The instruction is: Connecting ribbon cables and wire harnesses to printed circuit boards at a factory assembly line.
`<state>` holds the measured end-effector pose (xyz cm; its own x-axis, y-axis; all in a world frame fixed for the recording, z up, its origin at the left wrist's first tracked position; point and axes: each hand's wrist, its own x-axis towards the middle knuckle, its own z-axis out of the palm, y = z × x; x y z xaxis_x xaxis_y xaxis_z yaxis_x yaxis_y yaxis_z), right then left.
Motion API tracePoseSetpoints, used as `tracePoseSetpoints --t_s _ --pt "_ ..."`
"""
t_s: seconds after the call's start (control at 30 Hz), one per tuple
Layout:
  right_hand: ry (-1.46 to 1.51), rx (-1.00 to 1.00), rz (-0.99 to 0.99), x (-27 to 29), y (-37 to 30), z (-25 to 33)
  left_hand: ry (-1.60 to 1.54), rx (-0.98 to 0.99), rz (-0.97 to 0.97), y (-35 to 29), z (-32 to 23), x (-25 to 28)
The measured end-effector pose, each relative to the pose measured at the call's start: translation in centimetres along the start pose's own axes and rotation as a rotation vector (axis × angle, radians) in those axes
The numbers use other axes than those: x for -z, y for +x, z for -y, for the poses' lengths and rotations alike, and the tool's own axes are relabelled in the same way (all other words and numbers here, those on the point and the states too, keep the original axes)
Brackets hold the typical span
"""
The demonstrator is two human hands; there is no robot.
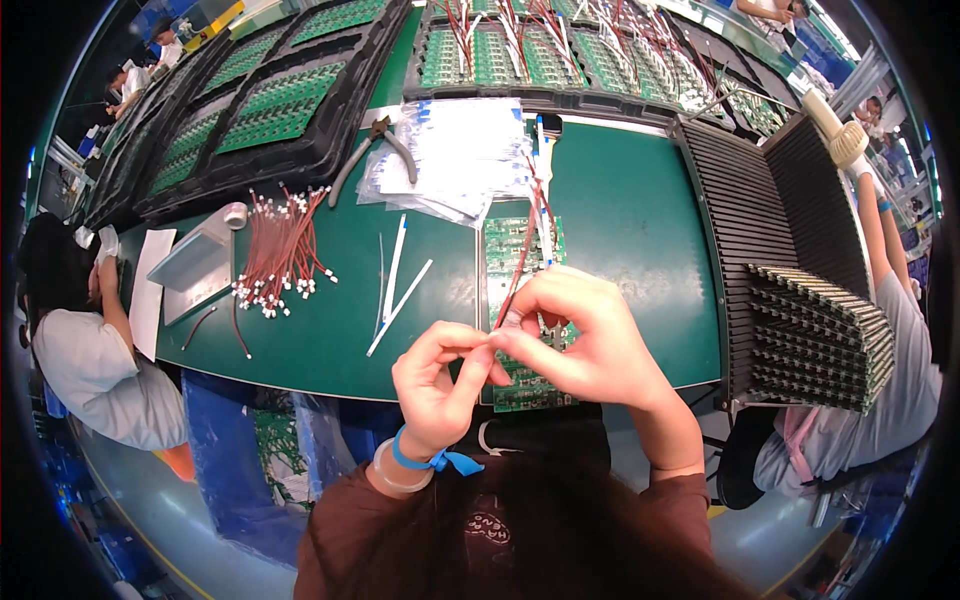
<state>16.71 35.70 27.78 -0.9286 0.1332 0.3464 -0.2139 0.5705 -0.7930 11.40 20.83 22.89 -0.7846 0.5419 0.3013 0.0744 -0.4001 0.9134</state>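
Note:
A thin red-and-black wire (522,262) runs down to the fingertips of both my hands, which meet over a green circuit board panel (528,397). My left hand (437,378) pinches at the wire's lower end with thumb and forefinger. From the other side, my right hand (590,335) closes its fingers around the same wire. The wire's tip is hidden between the fingertips. Beyond my hands, white-and-blue strips (545,170) lie at the top of the panel.
Left on the green table (630,200) are a bundle of red wires (285,250), loose white strips (396,265) and a metal holder (198,262). Further off lie pliers (375,135), clear bags (460,150) and black board trays (300,130). A black slotted rack (715,250) holding boards stands right. Co-workers sit both sides.

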Motion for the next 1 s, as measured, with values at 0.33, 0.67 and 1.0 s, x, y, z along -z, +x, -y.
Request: tracePoseSetpoints --t_s 0.33,0.67,1.0 --pt "0.108 0.059 -0.086 -0.8 0.2 1.0 -0.076 0.121 0.026 -1.2 -1.6 1.2" --pt "-0.045 0.190 -0.084 0.6 -0.9 2.3 0.031 0.077 0.156 -1.1 -2.6 0.8" --pt "-0.358 0.195 0.018 1.8 -1.7 3.0 -0.193 0.189 0.303 0.1 -2.5 -0.2"
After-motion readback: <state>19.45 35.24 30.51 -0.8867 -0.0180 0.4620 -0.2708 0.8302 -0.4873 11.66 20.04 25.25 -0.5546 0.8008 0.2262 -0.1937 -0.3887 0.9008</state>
